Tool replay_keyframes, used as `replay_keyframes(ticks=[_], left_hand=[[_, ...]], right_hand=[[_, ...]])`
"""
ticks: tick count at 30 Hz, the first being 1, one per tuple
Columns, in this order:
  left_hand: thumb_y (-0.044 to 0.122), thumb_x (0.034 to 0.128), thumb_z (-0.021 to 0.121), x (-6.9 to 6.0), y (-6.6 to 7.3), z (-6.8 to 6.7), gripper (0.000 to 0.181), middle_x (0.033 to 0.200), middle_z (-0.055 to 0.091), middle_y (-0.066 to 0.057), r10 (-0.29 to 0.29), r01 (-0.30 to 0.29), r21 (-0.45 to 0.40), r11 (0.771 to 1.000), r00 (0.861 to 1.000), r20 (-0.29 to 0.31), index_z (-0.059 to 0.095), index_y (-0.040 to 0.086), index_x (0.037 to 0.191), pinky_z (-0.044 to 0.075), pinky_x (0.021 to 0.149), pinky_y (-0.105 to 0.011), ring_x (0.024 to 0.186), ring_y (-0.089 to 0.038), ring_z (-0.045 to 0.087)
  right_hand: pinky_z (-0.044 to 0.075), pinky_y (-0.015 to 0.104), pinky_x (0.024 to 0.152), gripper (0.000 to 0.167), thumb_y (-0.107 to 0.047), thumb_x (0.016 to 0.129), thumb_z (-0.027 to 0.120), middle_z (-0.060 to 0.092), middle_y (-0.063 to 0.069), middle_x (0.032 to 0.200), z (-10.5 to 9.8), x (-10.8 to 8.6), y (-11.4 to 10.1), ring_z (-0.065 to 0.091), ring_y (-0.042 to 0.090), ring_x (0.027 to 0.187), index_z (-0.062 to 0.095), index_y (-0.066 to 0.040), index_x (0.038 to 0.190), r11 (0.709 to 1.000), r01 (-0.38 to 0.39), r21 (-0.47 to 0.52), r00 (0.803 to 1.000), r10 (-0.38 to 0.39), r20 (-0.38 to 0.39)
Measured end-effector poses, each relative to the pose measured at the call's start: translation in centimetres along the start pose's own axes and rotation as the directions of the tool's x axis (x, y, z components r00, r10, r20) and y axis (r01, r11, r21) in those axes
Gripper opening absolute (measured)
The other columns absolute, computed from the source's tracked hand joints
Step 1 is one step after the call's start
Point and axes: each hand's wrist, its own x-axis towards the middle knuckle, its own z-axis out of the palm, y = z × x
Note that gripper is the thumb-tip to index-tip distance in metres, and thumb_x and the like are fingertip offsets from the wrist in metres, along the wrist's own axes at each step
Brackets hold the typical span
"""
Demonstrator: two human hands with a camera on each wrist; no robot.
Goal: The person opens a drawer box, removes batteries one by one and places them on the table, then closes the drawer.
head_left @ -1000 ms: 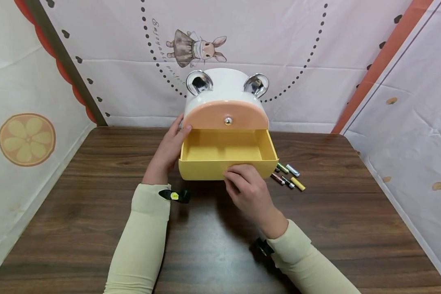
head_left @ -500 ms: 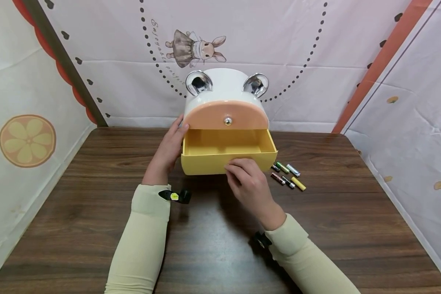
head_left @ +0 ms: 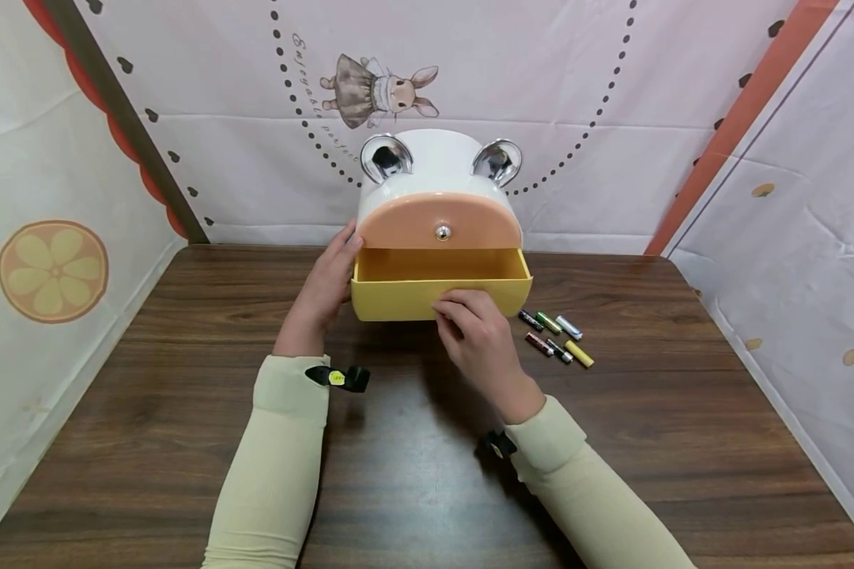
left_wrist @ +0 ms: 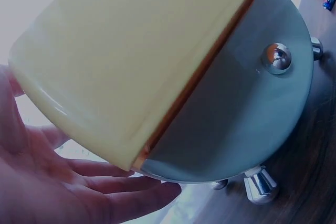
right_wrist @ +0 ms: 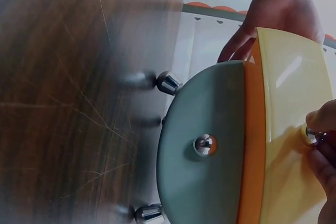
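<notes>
A small rounded drawer cabinet (head_left: 437,162), white with two silver ears, stands on the table. Its yellow drawer (head_left: 391,302) sticks out part way below the peach top drawer (head_left: 402,225). In the right wrist view, my right hand (head_left: 485,348) pinches the silver knob (right_wrist: 312,137) of the yellow drawer between thumb and finger. My left hand (head_left: 320,288) rests along the cabinet's left side, its fingers extended in the left wrist view. Below the yellow drawer, a grey-green drawer (right_wrist: 207,108) with its own knob sits flush. The yellow drawer's floor is hidden.
Several batteries (head_left: 558,336) lie on the wooden table (head_left: 655,411) to the right of the cabinet. A patterned cloth (head_left: 206,150) hangs behind and at both sides. Silver feet (left_wrist: 260,185) hold the cabinet off the table.
The yellow drawer has slid inward, away from me, with my right hand moving along on its knob. More of the batteries shows. My left hand stays at the cabinet's side.
</notes>
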Motion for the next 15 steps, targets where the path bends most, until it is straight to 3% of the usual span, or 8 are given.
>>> replay_keyframes(ticks=[15], left_hand=[[0.053,0.0999,0.035,0.1,-0.4,0.1,0.064,0.162,0.018,-0.005,0.022,-0.022,-0.037,0.999,1.000,-0.007,0.012,0.032,0.156,0.035,0.107,-0.060,0.143,-0.034,0.031]], right_hand=[[0.052,0.035,0.086,0.012,-0.004,0.083,0.073,0.069,0.008,0.099,1.1,1.4,1.4,0.061,0.025,0.097,0.074,-0.004,0.094,0.998,-0.019,-0.058,1.000,0.020,0.017]])
